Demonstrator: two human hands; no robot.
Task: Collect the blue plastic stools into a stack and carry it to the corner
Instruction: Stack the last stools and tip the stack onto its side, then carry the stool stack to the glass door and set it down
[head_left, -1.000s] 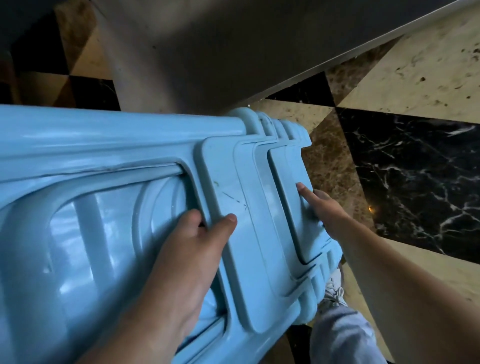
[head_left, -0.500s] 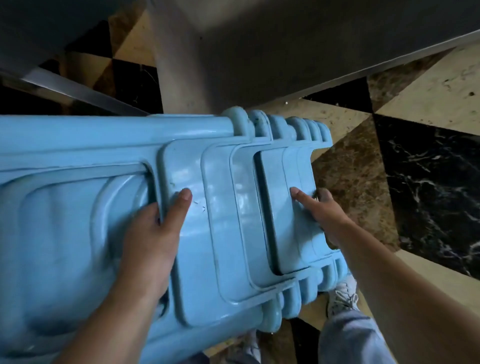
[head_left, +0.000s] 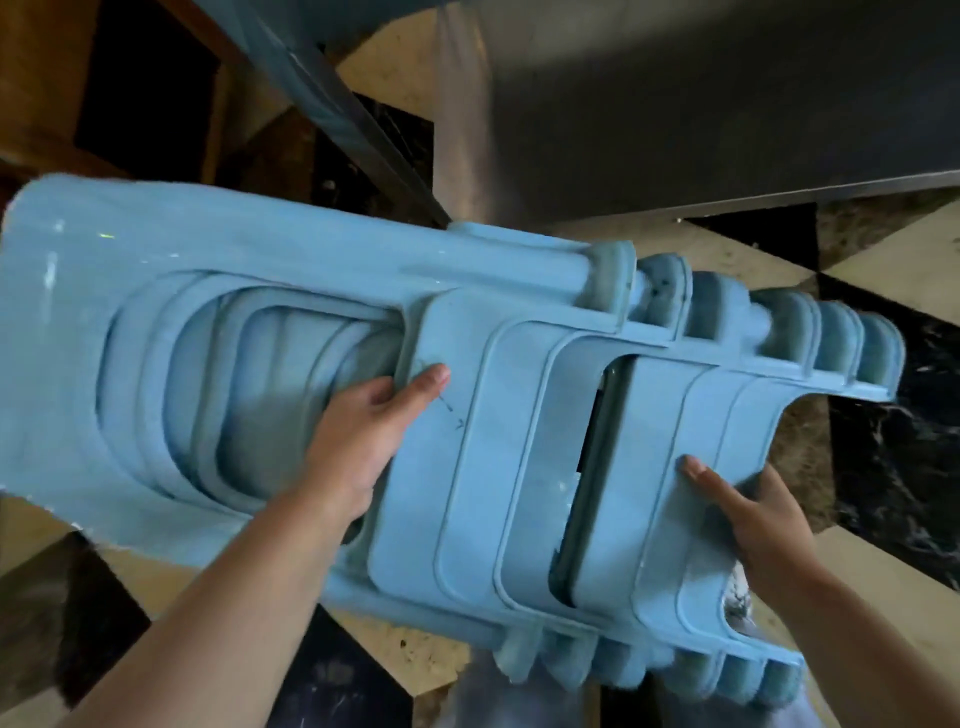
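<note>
Head view shows the stack of nested light-blue moulded plastic stools (head_left: 467, 441) held off the ground and lying on its side, long axis running from left to right across the frame, with the ribbed leg ends fanning out at the right. The left hand (head_left: 363, 441) grips the stack near its middle, thumb laid flat on the outer panel and the other fingers curled out of sight over the edge of a recessed opening. The right hand (head_left: 753, 525) holds the stack at its lower right end, thumb pressed on the panel face and the fingers wrapped under the cut-out rim, mostly hidden. Both bare forearms reach up from the bottom of the frame. Beneath the stack lies a polished marble floor (head_left: 893, 457) of cream, brown and black veined tiles. Behind and above the stack stands a grey wall panel with a pale metallic edge (head_left: 675, 130), and a brown wooden frame (head_left: 47, 78) is at the upper left.
</note>
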